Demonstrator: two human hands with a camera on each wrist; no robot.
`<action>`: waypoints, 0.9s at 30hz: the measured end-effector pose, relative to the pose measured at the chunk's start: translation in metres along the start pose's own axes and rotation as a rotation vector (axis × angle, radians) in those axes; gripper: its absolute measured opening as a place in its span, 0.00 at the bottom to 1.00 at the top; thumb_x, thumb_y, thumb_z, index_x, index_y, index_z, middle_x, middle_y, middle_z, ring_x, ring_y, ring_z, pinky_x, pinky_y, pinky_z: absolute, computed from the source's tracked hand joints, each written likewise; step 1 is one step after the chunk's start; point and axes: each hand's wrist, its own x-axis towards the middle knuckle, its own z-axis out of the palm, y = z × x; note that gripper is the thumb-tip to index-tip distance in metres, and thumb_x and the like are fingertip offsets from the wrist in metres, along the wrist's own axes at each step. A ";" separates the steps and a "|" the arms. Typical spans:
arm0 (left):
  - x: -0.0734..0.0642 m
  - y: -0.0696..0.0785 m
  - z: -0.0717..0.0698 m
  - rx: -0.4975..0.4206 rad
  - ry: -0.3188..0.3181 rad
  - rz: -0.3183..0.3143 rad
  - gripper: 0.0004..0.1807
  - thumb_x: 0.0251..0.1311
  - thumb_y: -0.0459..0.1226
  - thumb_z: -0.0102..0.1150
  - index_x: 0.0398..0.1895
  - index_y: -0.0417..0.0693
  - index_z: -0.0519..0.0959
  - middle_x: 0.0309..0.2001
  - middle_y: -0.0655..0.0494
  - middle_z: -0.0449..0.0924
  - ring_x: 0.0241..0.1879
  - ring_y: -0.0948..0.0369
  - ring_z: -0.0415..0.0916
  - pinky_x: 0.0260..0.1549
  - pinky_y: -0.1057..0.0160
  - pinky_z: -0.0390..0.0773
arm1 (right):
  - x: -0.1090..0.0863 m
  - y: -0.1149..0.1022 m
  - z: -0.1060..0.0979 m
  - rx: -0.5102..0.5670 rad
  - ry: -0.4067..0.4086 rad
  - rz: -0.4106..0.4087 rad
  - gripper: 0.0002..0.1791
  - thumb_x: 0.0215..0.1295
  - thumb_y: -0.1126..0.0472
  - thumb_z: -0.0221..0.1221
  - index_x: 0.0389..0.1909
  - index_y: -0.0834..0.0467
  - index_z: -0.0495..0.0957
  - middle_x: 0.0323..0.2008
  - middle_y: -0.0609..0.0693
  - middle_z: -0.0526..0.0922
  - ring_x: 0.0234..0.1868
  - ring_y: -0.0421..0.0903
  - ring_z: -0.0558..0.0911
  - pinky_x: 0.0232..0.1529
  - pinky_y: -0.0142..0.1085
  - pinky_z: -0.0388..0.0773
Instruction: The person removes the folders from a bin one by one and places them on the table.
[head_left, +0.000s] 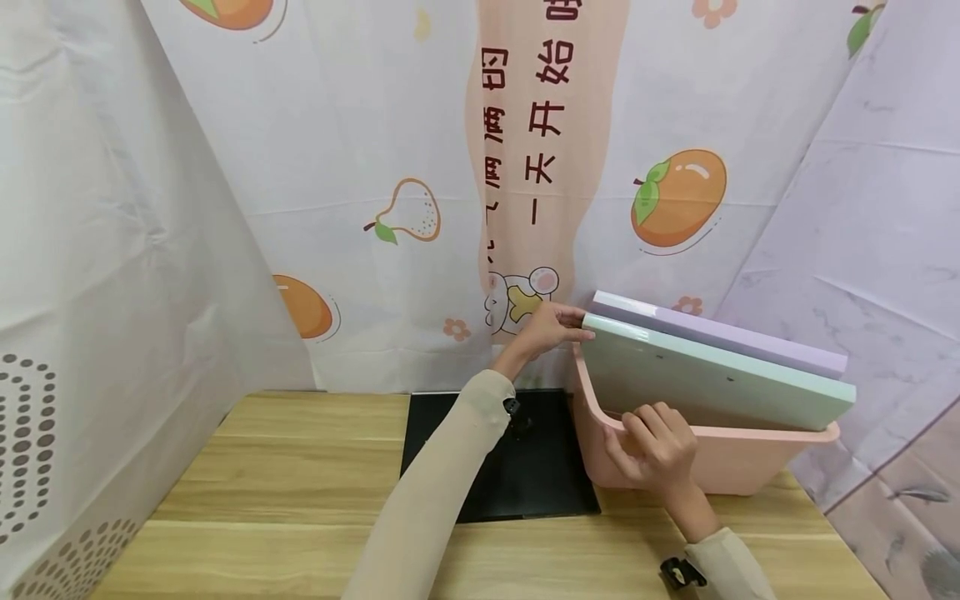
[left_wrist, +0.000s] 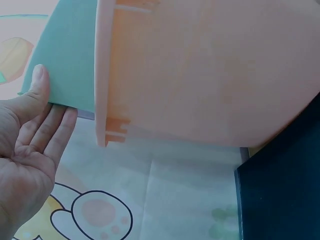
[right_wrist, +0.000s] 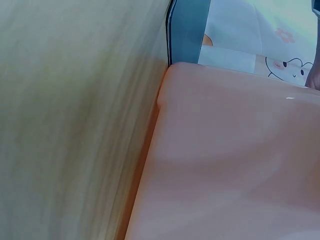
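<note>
A pink plastic bin (head_left: 697,462) stands at the right of the table. In it a pale green file box (head_left: 675,371) leans, its left end raised above the rim, with a lilac file box (head_left: 750,340) behind it. My left hand (head_left: 551,329) pinches the green box's upper left corner; in the left wrist view the thumb (left_wrist: 39,82) lies on one face and the fingers reach behind its edge. At the bin's front rim, my right hand (head_left: 656,442) grips with curled fingers. The right wrist view shows the bin's outer wall (right_wrist: 240,155), without the right hand.
A flat black board (head_left: 517,475) lies on the wooden table (head_left: 300,467), left of the bin and under the left forearm. A printed curtain (head_left: 360,125) hangs close behind the bin, and more cloth hangs at both sides.
</note>
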 end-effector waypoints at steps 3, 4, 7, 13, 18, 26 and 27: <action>0.000 -0.001 0.001 0.016 0.019 0.009 0.18 0.58 0.28 0.72 0.52 0.31 0.84 0.50 0.36 0.86 0.41 0.61 0.86 0.41 0.69 0.85 | 0.000 0.000 0.001 0.005 -0.003 0.002 0.24 0.62 0.55 0.59 0.10 0.63 0.71 0.12 0.55 0.68 0.13 0.50 0.61 0.13 0.39 0.54; 0.000 -0.001 0.001 0.028 0.026 0.012 0.18 0.58 0.29 0.72 0.51 0.31 0.84 0.49 0.36 0.87 0.41 0.61 0.87 0.40 0.69 0.85 | 0.000 0.000 0.001 0.005 -0.005 0.002 0.24 0.62 0.55 0.59 0.10 0.63 0.71 0.12 0.55 0.68 0.13 0.50 0.61 0.13 0.39 0.54; -0.001 -0.001 0.001 0.053 0.033 0.015 0.18 0.58 0.31 0.73 0.51 0.32 0.85 0.48 0.38 0.87 0.39 0.62 0.87 0.39 0.69 0.85 | 0.000 0.000 0.000 0.003 -0.009 0.003 0.25 0.63 0.54 0.59 0.10 0.64 0.71 0.12 0.55 0.68 0.13 0.50 0.61 0.13 0.39 0.54; -0.001 -0.003 0.001 0.029 0.008 0.016 0.18 0.65 0.37 0.69 0.54 0.36 0.85 0.51 0.42 0.88 0.43 0.64 0.85 0.44 0.67 0.85 | 0.000 0.000 0.000 0.005 -0.001 0.005 0.24 0.62 0.55 0.60 0.10 0.64 0.71 0.12 0.55 0.68 0.13 0.50 0.61 0.13 0.39 0.54; -0.002 0.002 0.001 -0.015 0.020 0.009 0.19 0.67 0.39 0.67 0.56 0.38 0.84 0.53 0.43 0.87 0.45 0.64 0.83 0.54 0.55 0.84 | -0.001 -0.001 0.001 0.008 -0.003 0.012 0.24 0.62 0.55 0.60 0.10 0.64 0.71 0.12 0.55 0.68 0.14 0.50 0.60 0.13 0.39 0.54; -0.001 0.009 0.005 0.001 0.094 0.023 0.16 0.60 0.34 0.72 0.48 0.32 0.86 0.46 0.38 0.88 0.36 0.67 0.82 0.43 0.69 0.83 | -0.002 0.000 0.000 0.004 -0.001 0.011 0.24 0.62 0.55 0.60 0.10 0.64 0.71 0.12 0.56 0.69 0.14 0.50 0.61 0.13 0.40 0.55; -0.001 0.009 0.006 0.000 0.106 0.018 0.15 0.59 0.33 0.73 0.47 0.32 0.87 0.45 0.38 0.88 0.34 0.67 0.82 0.40 0.71 0.82 | -0.002 0.000 0.000 0.003 -0.001 0.012 0.24 0.62 0.55 0.60 0.10 0.64 0.71 0.12 0.56 0.69 0.14 0.51 0.61 0.13 0.40 0.55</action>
